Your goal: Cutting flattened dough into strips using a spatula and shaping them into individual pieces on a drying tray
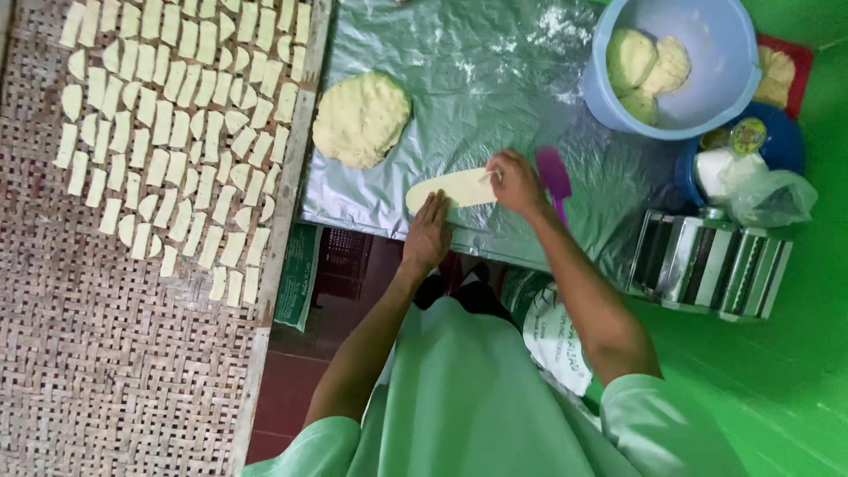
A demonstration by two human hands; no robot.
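— Where is the thin dough strip [452, 188]?

— It lies on the foil-covered board [477, 79], just below the flattened dough round [361, 118].

— And the hands?

— The left hand [429, 231] rests flat on the strip's near end, fingers spread and released. The right hand [516, 181] is clenched at the strip's far end; a small pale tool seems to be pinched in it, though that is hard to tell.

— Around the strip?

— A purple scraper [554, 176] just right of it, a blue bucket [707, 97] of dough balls beyond, cut dough pieces [177, 132] on the woven tray [106, 353] to its left.
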